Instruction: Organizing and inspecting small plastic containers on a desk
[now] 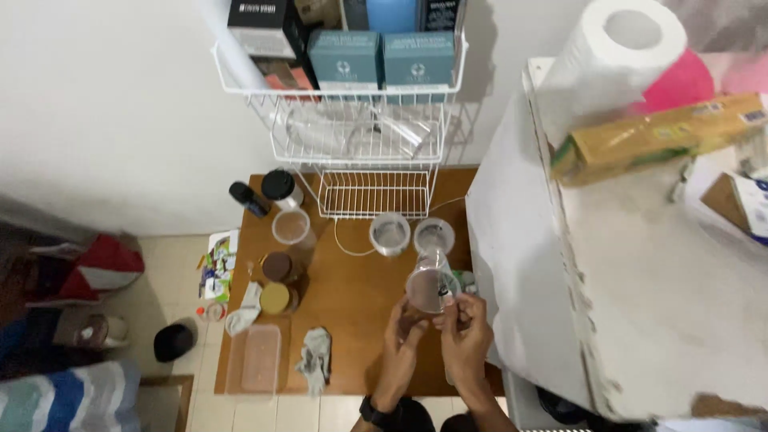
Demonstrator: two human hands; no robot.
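Over the near right part of the brown wooden surface [352, 296], the head view shows both hands raised around a clear plastic cup with a dark residue inside [430, 290]. The left hand [402, 336] is curled at the cup's lower left side, fingers touching its wall, and the right hand [464, 324] grips it from the right, thumb and fingers closed on the rim; the cup is tilted so that its mouth faces the camera. Just beyond it, toward the far edge, stand two more clear round cups [390, 234] side by side, in front of a white wire rack [372, 192] that rises against the wall and carries teal and black boxes on its upper shelf. Along the left edge stand a black-lidded jar [279, 186], an open clear tub [291, 227], a brown-lidded jar [277, 266] and a yellow-lidded jar [275, 298]. At the near left corner lies a clear rectangular plastic container [256, 360], with a crumpled grey cloth [316, 358] just beside it. To the right of the surface stands a white cabinet [640, 280] bearing a roll of white paper towel [616, 56].
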